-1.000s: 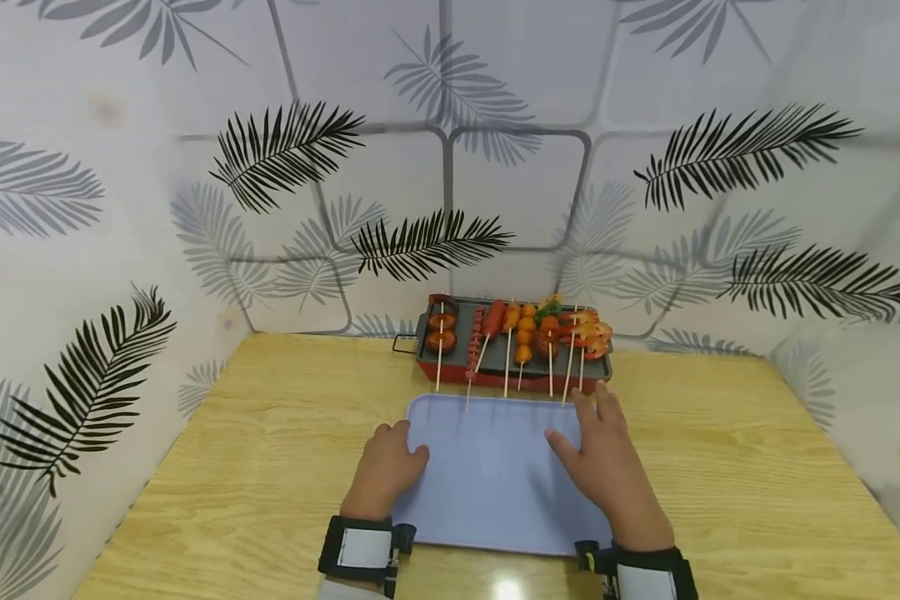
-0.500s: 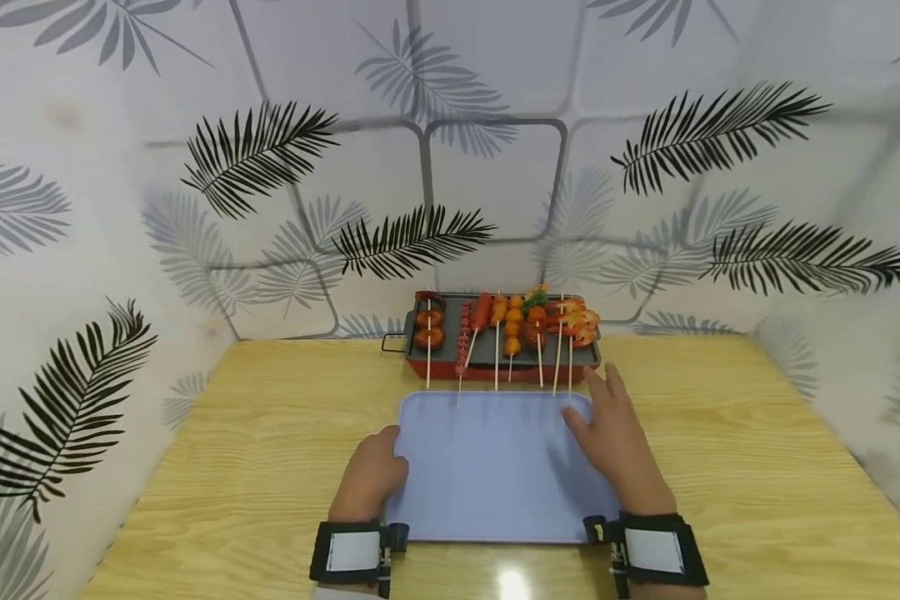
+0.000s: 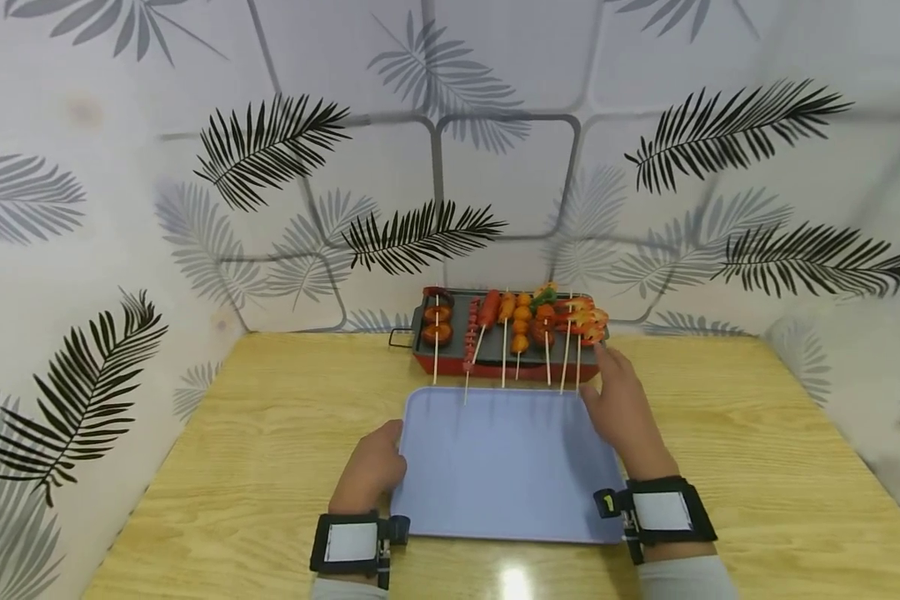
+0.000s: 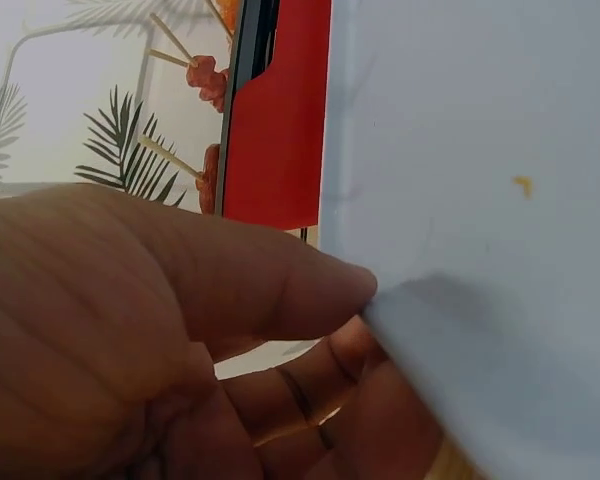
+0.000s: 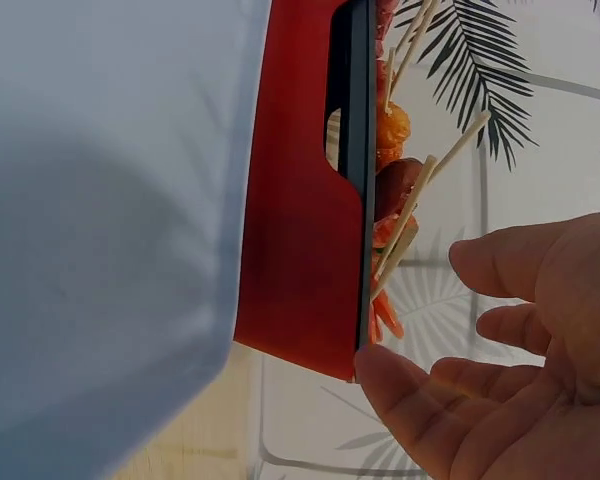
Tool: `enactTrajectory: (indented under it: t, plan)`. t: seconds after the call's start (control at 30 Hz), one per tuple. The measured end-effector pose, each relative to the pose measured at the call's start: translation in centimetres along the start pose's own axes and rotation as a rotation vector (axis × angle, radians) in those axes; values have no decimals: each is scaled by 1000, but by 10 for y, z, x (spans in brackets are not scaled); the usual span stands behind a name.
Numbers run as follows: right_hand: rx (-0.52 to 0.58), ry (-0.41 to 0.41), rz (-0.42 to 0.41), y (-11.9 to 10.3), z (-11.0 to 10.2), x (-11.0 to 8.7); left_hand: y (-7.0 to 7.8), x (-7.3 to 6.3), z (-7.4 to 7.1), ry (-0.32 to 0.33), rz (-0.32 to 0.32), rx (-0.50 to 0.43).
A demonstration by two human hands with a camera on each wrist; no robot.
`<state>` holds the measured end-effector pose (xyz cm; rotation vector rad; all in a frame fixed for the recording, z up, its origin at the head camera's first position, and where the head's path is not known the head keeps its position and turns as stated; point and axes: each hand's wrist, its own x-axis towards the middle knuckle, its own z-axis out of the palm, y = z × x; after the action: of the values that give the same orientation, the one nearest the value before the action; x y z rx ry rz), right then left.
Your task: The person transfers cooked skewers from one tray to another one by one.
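My left hand [image 3: 371, 467] pinches the left rim of a pale blue tray [image 3: 495, 467] lying on the table. In the left wrist view its thumb [image 4: 310, 285] lies on the rim, with fingers curled beneath. Behind the tray stands a small red and black barbecue grill [image 3: 457, 363] loaded with food skewers. My right hand [image 3: 626, 408] is beside the grill's right end, near the shrimp skewers [image 3: 583, 321]. Seen from the right wrist, the fingers are spread and loosely bent with nothing between them; one fingertip [image 5: 380, 370] is right at the grill's corner.
Several wooden sticks [image 3: 504, 362] jut forward over the grill's front edge, one reaching above the tray's far rim. A wire handle [image 3: 399, 337] sticks out at the grill's left. The wooden table [image 3: 270, 425] meets a leaf-patterned wall covering [image 3: 510, 175] close behind the grill.
My right hand has moved forward and right, from over the tray to the grill's right end. The left hand has settled onto the tray's left rim. The head view has shifted slightly.
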<state>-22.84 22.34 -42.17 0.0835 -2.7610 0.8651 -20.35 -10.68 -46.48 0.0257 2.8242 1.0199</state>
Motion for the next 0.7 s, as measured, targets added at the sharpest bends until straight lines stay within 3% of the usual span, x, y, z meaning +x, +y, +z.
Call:
enactTrajectory:
  t: [0.37, 0.53, 0.7]
  plan:
    - [11, -70, 89, -1, -2, 13, -4, 3, -3, -32, 0, 5]
    - [5, -102, 105, -1, 0, 19, -5, 2, -6, -38, 37, 16]
    - [18, -111, 116, 0, 0, 23, -5, 3, -8, -60, 25, -4]
